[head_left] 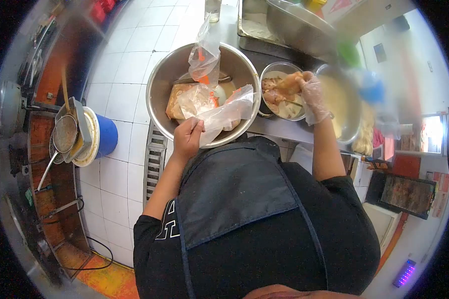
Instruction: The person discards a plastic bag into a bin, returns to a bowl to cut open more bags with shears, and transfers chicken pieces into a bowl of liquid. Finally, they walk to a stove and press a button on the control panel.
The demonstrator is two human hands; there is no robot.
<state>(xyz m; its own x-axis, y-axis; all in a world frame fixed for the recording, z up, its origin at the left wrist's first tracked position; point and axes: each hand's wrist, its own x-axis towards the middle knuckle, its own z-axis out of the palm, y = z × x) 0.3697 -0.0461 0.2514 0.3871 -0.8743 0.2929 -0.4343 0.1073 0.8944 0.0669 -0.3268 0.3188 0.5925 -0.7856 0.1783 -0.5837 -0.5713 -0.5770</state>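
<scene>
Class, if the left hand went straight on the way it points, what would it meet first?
Probably the bagged food inside the large steel bowl; the left hand grips a plastic bag at its near rim. Depth is unclear.

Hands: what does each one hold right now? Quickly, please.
Left hand: closed on a clear plastic bag.
Right hand: gloved, holding a raw chicken piece.

Counter [284,128] bears large bowl [158,94] and small bowl [266,71].
</scene>
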